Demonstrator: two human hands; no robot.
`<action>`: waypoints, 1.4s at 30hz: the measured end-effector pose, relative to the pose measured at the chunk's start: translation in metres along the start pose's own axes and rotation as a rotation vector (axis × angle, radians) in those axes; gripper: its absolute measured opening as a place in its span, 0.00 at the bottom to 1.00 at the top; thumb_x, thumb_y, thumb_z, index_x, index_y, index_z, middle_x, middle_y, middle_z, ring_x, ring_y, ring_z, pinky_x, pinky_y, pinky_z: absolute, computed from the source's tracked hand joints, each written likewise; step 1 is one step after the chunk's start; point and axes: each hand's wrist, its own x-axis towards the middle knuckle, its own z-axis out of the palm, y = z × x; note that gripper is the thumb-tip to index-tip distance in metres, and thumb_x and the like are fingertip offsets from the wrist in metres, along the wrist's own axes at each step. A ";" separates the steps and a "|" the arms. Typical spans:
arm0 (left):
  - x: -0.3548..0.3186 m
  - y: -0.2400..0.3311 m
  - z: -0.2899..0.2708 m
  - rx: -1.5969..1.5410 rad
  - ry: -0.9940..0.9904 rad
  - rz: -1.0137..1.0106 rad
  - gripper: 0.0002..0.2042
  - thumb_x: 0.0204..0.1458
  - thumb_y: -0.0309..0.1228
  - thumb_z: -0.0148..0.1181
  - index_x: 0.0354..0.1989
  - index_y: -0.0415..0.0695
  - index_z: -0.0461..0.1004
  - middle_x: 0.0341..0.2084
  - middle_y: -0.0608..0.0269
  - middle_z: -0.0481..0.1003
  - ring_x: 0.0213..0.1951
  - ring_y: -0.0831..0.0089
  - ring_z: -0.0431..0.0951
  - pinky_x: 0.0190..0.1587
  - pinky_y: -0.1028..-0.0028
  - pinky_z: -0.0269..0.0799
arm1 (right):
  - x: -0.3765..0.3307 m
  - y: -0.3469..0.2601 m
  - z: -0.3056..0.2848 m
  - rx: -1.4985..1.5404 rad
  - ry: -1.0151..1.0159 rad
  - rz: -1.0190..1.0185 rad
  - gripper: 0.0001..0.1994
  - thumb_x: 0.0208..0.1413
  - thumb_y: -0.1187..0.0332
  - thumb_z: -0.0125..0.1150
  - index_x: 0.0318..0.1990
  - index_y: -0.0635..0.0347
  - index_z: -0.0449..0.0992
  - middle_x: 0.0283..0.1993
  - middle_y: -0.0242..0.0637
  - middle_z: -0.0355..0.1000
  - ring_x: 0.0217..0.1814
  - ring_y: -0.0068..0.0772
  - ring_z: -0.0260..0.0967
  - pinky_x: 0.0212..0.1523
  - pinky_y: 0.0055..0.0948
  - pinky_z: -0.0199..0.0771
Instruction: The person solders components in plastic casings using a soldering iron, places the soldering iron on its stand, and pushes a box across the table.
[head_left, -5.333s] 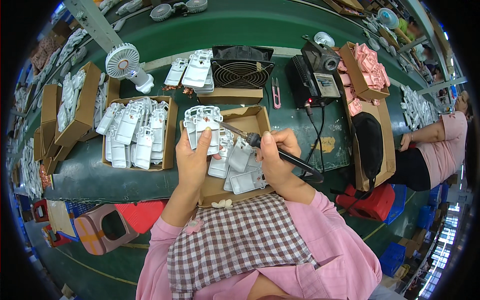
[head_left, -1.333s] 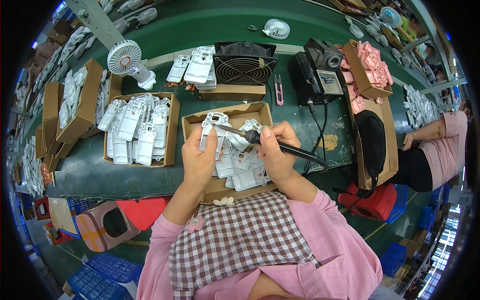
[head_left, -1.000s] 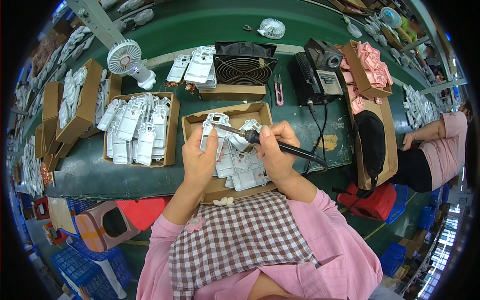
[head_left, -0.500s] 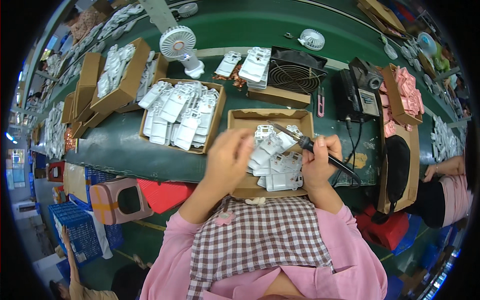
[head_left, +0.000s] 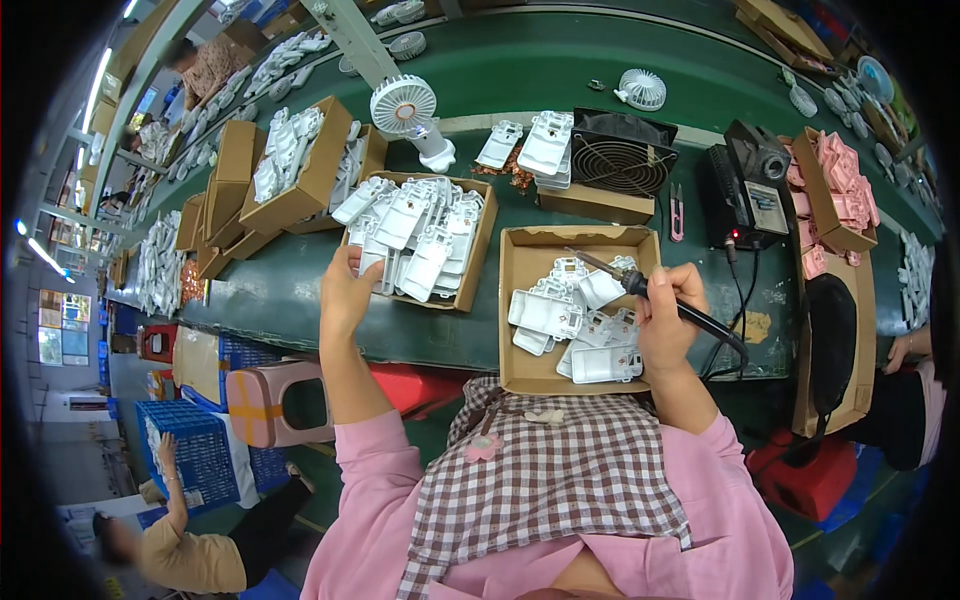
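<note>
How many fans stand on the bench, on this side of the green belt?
2: a white handheld fan behind the cardboard box by the left hand, and a black-framed fan on cardboard farther right. Others may be hidden behind boxes.

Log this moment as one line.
left hand: at heaped box of white parts | right hand: holding soldering iron over front box

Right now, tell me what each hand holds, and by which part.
Right hand: the soldering iron, by its black handle. Left hand: at the box of white parts; whether it grips anything cannot be told.
</note>
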 end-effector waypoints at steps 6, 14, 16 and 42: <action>-0.001 -0.005 -0.002 -0.204 -0.030 -0.022 0.15 0.43 0.26 0.67 0.38 0.33 0.71 0.26 0.63 0.74 0.27 0.79 0.71 0.32 0.79 0.68 | 0.000 -0.001 0.002 0.000 -0.010 0.016 0.10 0.57 0.69 0.56 0.27 0.58 0.63 0.18 0.27 0.62 0.14 0.12 0.54 0.14 0.14 0.52; 0.011 0.012 -0.038 -0.289 0.018 -0.056 0.05 0.51 0.25 0.56 0.31 0.35 0.72 0.22 0.70 0.70 0.25 0.84 0.64 0.28 0.82 0.60 | 0.002 0.000 0.001 -0.006 -0.013 0.013 0.10 0.57 0.71 0.55 0.26 0.58 0.62 0.18 0.26 0.62 0.14 0.11 0.54 0.14 0.14 0.52; 0.018 0.038 -0.036 -0.325 0.013 -0.007 0.07 0.51 0.28 0.55 0.31 0.35 0.71 0.21 0.68 0.70 0.26 0.81 0.66 0.30 0.79 0.62 | 0.002 0.000 0.001 -0.008 -0.013 0.001 0.10 0.57 0.71 0.56 0.26 0.58 0.62 0.18 0.25 0.62 0.14 0.10 0.54 0.15 0.13 0.51; 0.094 0.067 -0.013 0.810 -0.227 0.089 0.18 0.50 0.33 0.45 0.46 0.34 0.66 0.49 0.41 0.69 0.51 0.46 0.69 0.55 0.53 0.59 | 0.002 -0.001 0.000 -0.042 -0.010 0.012 0.10 0.57 0.71 0.55 0.26 0.58 0.63 0.18 0.24 0.62 0.14 0.08 0.54 0.15 0.12 0.50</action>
